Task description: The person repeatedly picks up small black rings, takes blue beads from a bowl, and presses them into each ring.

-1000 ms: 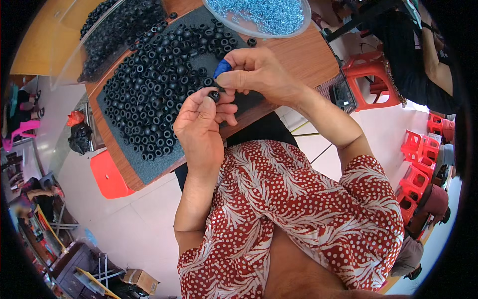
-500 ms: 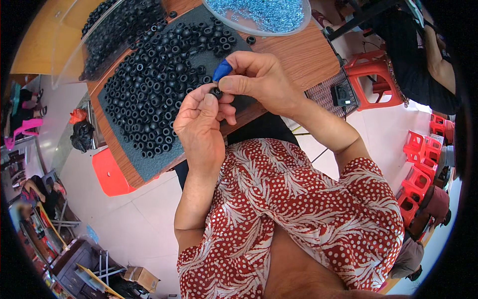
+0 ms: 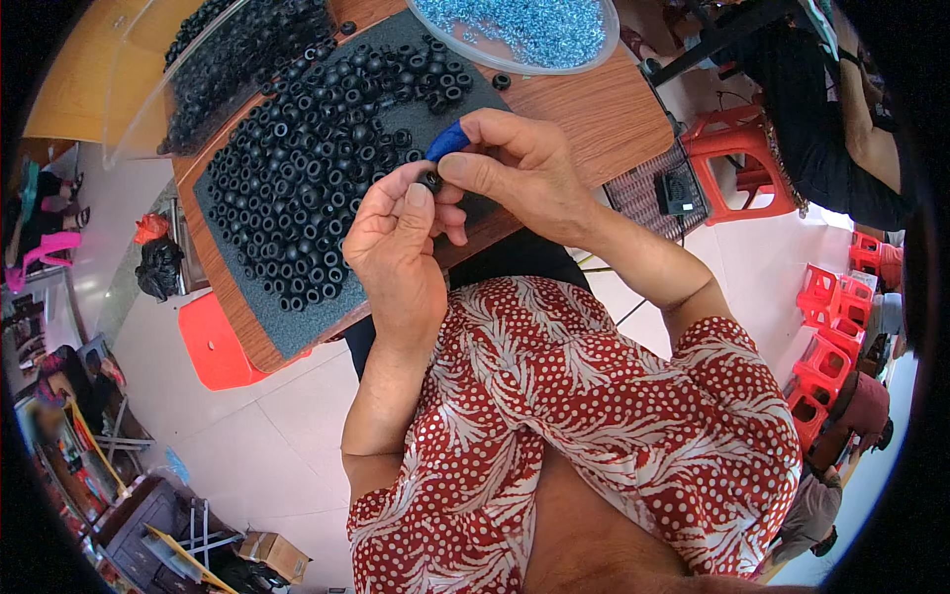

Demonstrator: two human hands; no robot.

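You're pinching with your left hand (image 3: 396, 243), thumb opposing index. Your right hand (image 3: 529, 178) is holding thumb and index close together beside it. Left forearm (image 3: 391, 381) is pointing forward, right forearm (image 3: 648, 259) is slanting inward.

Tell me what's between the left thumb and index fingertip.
A small black ring, pinched by the left hand; the right hand is close, contact unclear. Shows in the head view.

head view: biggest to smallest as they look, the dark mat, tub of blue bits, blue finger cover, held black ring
1. dark mat
2. tub of blue bits, cut off by the picture's edge
3. blue finger cover
4. held black ring, partly hidden by fingers, so its place is less sure
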